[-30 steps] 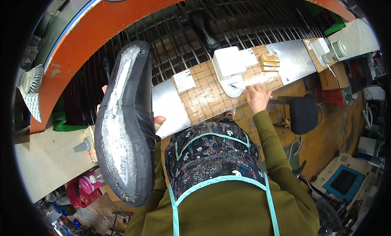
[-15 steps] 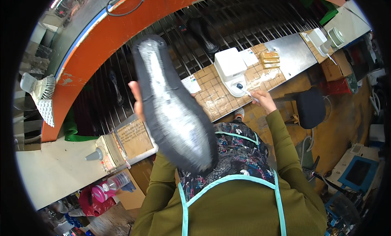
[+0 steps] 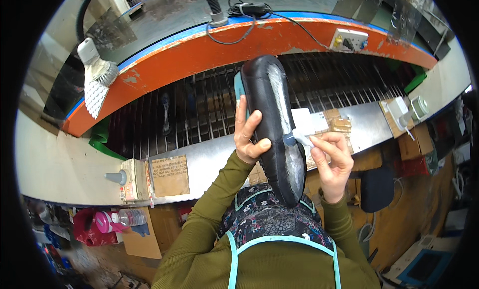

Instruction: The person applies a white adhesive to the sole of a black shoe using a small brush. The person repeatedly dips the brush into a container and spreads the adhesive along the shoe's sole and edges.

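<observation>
We had the black shoe sole [image 3: 277, 129] up in front of us, above the steel bench [image 3: 199, 159], grey underside showing. Our left hand [image 3: 249, 137] was wrapped tight round its edge. Our right hand [image 3: 332, 159] pinched a small brush [image 3: 297, 138], tip touching the sole. Behind ran the orange conveyor rim [image 3: 199, 54].

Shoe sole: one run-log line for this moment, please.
left hand: grips black shoe, sole up | right hand: holds small brush on sole | place: over metal bench edge | rack behind
</observation>
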The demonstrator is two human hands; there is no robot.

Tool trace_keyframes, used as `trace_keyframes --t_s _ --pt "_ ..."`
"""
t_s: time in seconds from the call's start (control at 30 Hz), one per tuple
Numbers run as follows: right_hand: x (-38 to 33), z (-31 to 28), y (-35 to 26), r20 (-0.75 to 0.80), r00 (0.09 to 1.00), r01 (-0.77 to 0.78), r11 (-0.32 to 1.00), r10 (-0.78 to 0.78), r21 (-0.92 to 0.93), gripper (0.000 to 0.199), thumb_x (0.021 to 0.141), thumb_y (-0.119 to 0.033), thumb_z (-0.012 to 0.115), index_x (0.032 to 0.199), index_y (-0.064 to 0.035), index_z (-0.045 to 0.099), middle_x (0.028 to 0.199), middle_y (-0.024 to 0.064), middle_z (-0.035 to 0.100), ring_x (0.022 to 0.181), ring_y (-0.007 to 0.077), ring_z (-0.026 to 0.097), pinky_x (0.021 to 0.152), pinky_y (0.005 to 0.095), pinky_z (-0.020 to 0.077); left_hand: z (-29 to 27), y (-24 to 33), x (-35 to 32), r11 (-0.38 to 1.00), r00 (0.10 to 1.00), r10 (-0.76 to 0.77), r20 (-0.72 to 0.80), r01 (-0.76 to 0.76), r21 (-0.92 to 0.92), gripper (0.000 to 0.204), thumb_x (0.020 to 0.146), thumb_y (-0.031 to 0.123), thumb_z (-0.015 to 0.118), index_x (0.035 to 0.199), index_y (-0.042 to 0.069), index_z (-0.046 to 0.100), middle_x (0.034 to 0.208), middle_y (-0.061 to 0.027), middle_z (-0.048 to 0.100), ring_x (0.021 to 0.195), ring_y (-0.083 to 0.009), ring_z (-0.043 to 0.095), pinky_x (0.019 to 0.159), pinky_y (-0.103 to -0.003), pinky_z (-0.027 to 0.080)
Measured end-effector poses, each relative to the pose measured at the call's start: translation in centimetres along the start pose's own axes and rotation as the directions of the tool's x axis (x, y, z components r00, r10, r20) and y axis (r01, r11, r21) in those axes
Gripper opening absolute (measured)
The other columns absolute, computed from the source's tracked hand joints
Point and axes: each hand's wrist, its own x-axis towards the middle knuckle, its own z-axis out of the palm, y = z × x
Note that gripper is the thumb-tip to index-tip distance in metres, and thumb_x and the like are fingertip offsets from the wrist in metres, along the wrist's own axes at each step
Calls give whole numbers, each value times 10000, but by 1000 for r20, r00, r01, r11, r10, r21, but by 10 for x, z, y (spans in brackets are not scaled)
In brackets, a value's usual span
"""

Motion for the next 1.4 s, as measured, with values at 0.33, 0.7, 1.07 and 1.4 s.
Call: trace_keyframes --t_s 0.33,0.7,1.07,1.4 --pt "29 15 19 -8 996 87 995 -87 -39 230 830 16 685 1050 -41 720 923 26 539 754 78 498 587 199 402 1 20 -7 989 990 44 131 -62 137 467 826 244 634 1231 399 459 1433 -96 422 1304 -532 355 1060 -667 295" --pt "80 23 20 -8 976 213 970 -215 -116 230 812 -6 711 1026 -85 741 917 27 558 704 79 523 548 206 415 -6 34 11 903 955 263 138 -294 312 497 798 206 664 1211 406 472 1402 -74 451 1294 -516 379 1055 -671 302" --pt "101 12 29 209 949 240 971 -237 11 204 800 -5 704 992 -63 738 892 36 560 705 88 543 546 203 438 -16 36 17 826 913 363 187 -408 389 496 804 229 654 1230 409 474 1388 -80 464 1280 -518 397 1049 -673 307" --pt "93 4 35 319 915 247 968 -248 43 191 791 -28 720 978 -60 743 874 34 571 699 86 536 564 225 421 -23 36 22 844 920 329 211 -387 372 475 805 209 649 1214 381 478 1372 -104 472 1261 -530 412 1035 -672 328"
